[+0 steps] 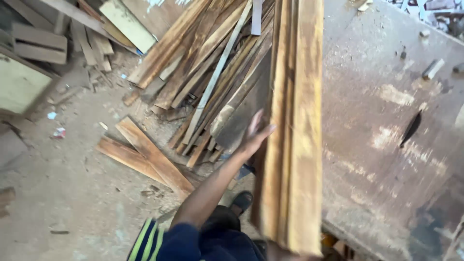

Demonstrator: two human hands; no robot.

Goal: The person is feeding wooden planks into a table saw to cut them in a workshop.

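A: Left hand (253, 137)?
B: Fingers spread, flat against the side of the plank bundle (292, 145), steadying it, not clamped.
A: Right hand?
B: Hidden under the bundle's near end, can't tell.
A: Bundle where?
B: Along the table (386, 121) edge, beside the scrap pile (208, 72) on the floor (72, 183).

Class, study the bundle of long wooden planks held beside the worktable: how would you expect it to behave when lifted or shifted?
The planks look straight and unbent, so probably stiff. Several long boards together seem heavy and end-loaded, likely to swing. They lie loosely side by side, steadied only by the left hand pressed flat on their edge, so single boards may slide apart. The right hand is hidden.
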